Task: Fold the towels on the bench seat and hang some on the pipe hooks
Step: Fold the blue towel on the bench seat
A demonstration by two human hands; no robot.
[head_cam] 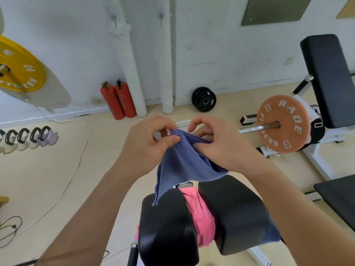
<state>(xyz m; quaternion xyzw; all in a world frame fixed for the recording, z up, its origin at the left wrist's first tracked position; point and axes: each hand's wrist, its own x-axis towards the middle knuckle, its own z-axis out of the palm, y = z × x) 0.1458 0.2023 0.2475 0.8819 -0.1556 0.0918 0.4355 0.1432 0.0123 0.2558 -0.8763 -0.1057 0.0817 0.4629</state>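
Both hands raised over bench seat (167, 227), blue towel (184, 164) held up between them.
- Left hand (151, 143): thumb and forefinger pinch top edge.
- Right hand (217, 143): fingers curled, gripping bunched edge just beside it.
- Hands close together, likely matching corners for fold.
- Rest of towel hangs free, so it drops straight; lower corner reaches left pad.
- Pink towel (199, 214) wedged between two black pads (presumably waiting its turn).
- Hooks (113, 17) on white pipes (130, 64) at wall, bare, well apart from hands.

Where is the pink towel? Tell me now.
In the head view, the pink towel lies low at centre between the two black pads, below the blue towel.
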